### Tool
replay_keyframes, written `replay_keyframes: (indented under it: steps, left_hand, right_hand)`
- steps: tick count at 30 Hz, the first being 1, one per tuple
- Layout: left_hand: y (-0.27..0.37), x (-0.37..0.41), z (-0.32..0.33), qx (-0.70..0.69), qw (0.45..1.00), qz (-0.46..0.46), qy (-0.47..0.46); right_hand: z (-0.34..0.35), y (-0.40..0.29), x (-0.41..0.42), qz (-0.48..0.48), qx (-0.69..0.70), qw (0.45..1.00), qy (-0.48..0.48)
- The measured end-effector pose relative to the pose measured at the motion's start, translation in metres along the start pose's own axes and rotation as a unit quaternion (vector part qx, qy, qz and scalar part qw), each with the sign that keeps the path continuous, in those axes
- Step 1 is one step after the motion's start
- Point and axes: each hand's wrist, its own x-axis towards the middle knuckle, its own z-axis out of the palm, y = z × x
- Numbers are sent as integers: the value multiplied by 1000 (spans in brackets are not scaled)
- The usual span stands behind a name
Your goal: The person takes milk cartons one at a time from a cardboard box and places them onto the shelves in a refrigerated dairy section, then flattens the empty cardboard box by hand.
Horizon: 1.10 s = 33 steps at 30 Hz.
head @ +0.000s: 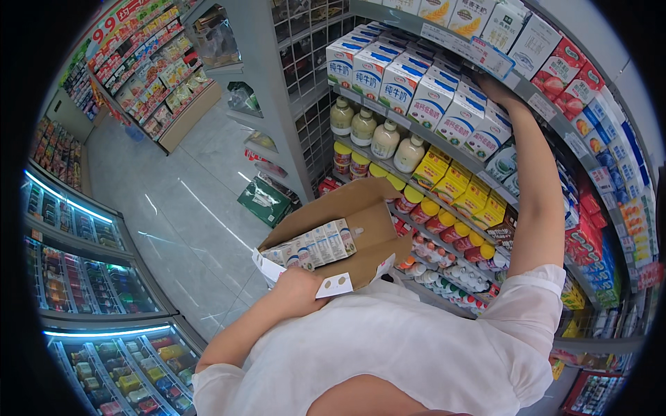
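Observation:
My left hand [297, 287] grips the near edge of an open cardboard box [364, 221], holding it against my body. Inside, a row of small white milk cartons [317, 244] fills part of the box, and brown cardboard shows beside them. My right arm is stretched up to the shelf, where my right hand [497, 93] reaches in behind the front row of white milk cartons with blue tops [398, 86]. The shelf above partly hides its fingers, so what they touch cannot be told.
Below the cartons, shelves hold cream-coloured bottles [385, 139], yellow boxes [452, 182] and yellow-lidded jars [426, 209]. A price rail [468, 49] runs just above my right hand. A green box [264, 202] stands on the floor beside a grey rack [289, 104]. Drink coolers [112, 314] line the left side.

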Motion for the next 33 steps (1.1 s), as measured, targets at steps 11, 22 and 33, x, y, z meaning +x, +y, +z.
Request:
replay_keyframes:
  steps: [11,22,33]
  left_hand:
    - [10,10,-11,4,999,-20,-47]
    - [11,5,-5,4,999,-11,-29]
    - [14,2,-6,43,999,19,-14]
  right_hand:
    - [-42,-44,-43,-63,141,970,-189]
    - [-48,-44,-52,-57,102,974,-196]
    - [-40,-81,-59,35,-79,977,-192]
